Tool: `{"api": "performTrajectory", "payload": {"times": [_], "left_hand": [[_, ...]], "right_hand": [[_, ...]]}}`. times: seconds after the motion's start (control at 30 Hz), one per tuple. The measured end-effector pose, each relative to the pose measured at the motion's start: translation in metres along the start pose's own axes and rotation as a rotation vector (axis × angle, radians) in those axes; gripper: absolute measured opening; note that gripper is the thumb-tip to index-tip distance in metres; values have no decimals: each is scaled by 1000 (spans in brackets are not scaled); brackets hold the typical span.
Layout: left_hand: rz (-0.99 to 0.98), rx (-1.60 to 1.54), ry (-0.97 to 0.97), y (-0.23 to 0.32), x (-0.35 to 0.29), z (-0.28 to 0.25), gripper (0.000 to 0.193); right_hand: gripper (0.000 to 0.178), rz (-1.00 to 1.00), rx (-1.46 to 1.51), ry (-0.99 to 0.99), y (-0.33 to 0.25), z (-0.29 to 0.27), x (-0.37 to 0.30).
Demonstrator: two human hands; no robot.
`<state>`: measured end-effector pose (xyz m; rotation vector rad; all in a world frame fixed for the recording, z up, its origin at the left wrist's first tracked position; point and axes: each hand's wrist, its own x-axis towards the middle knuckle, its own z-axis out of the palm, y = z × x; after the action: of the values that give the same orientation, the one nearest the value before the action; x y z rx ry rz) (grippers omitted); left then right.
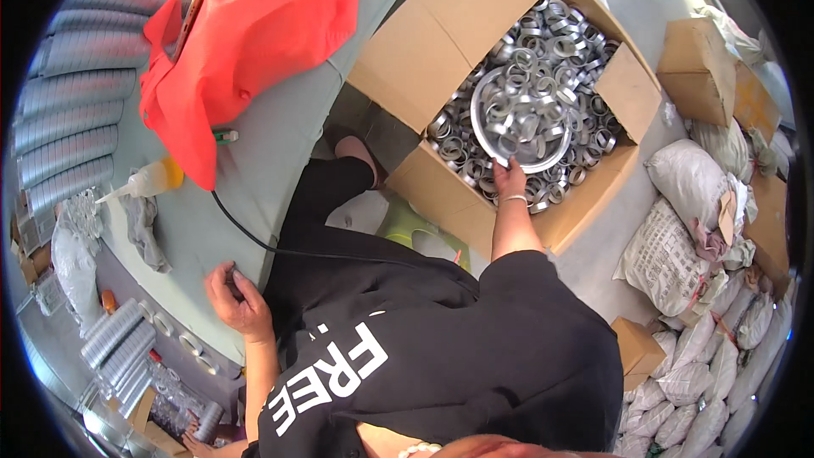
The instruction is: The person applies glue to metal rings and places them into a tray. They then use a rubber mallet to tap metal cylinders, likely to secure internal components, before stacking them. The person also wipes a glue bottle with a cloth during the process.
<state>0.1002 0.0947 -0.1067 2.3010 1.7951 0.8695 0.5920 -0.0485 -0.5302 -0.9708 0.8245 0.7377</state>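
Below, seen from the head camera, a person in a black top is reaching the right hand [510, 180] forward into an open cardboard box [475, 8]. That hand is gripping the near rim of one round, shallow metal pan [519, 110], fingers curled closed over its edge. The pan is lying beyond the hand, resting on the heap inside the box, and it is holding a loose pile of shiny metal rings [521, 102]. More rings of the same silver kind are filling the box around it; they are too many and too tangled to count. The pan is looking bright, silver and circular, with a low wall.

The left hand [237, 298] is resting at the near edge of a grey-green table [271, 144], loosely curled around something small and dark; whether it is actually gripping it cannot be told. One black cable [254, 233] is running across the table edge nearby. On the table are lying one orange cloth [254, 42] and one glue bottle [148, 180] with a yellow cap. White sacks [678, 246] are piling up to the right.
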Motion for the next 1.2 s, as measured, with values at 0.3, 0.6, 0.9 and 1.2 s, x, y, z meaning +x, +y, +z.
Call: {"api": "performTrajectory", "payload": {"times": [0.3, 0.6, 0.9, 1.2], "left_hand": [[-10, 66, -20, 4, 1, -4, 17], [-15, 8, 16, -1, 5, -7, 20], [3, -65, 42, 0, 5, -12, 21], [101, -273, 159, -23, -12, -15, 12]], "right_hand": [[27, 34, -85, -100, -15, -1, -29], [24, -69, -353, -342, -108, 24, -136], [10, -247, -493, -597, -198, 180, -237], [19, -62, -568, -894, -141, 401, -240]]}}
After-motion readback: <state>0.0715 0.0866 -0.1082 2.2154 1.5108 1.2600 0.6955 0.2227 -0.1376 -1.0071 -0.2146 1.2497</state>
